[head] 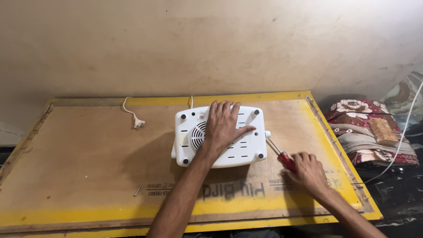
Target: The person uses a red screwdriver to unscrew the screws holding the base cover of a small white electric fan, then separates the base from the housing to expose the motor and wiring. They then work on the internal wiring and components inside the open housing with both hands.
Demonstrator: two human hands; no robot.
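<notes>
A white plastic appliance [246, 150] lies upside down on the plywood board [88, 154], its round vent grille and black rubber feet facing up. My left hand [224, 123] rests flat on its underside, fingers spread. To the right, my right hand [308, 171] grips a screwdriver [282, 158] by its red handle. The metal shaft points up-left, and its tip meets the appliance's right side.
The appliance's white cord and plug [137, 123] lie at the back left of the board. A small loose screw [137, 191] sits near the front. Yellow edging frames the board. Folded floral bedding [365, 132] and a white cable [405, 128] lie to the right.
</notes>
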